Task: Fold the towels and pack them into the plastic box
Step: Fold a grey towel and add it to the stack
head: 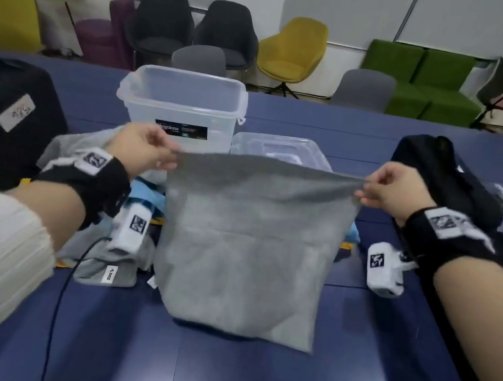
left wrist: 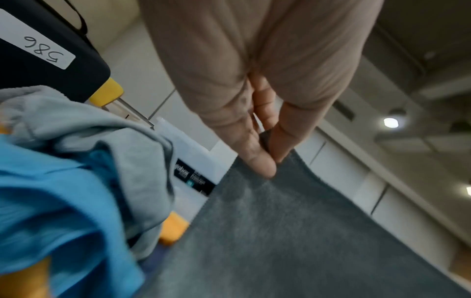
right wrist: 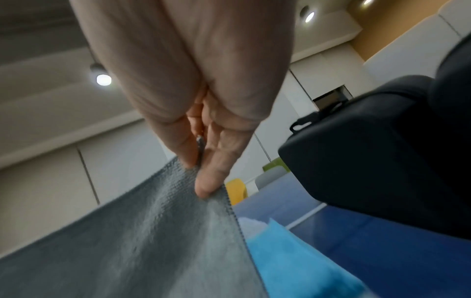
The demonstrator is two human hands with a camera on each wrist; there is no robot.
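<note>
A grey towel (head: 249, 242) hangs stretched between my two hands above the blue table, its lower edge near the tabletop. My left hand (head: 151, 151) pinches its top left corner, and the left wrist view shows thumb and finger (left wrist: 260, 161) clamped on the grey cloth (left wrist: 293, 231). My right hand (head: 384, 190) pinches the top right corner; the right wrist view has the fingertips (right wrist: 206, 181) gripping the towel (right wrist: 142, 242). The clear plastic box (head: 184, 108) stands open behind the towel, with nothing seen inside. A heap of grey and blue towels (head: 130, 205) lies left of the hanging one.
The box's clear lid (head: 279, 148) lies flat to the right of the box. A black case (head: 2, 123) stands at the left, black bags (head: 447, 180) at the right. A black cable (head: 65, 293) runs over the table (head: 350, 352) near my left arm. Chairs line the far wall.
</note>
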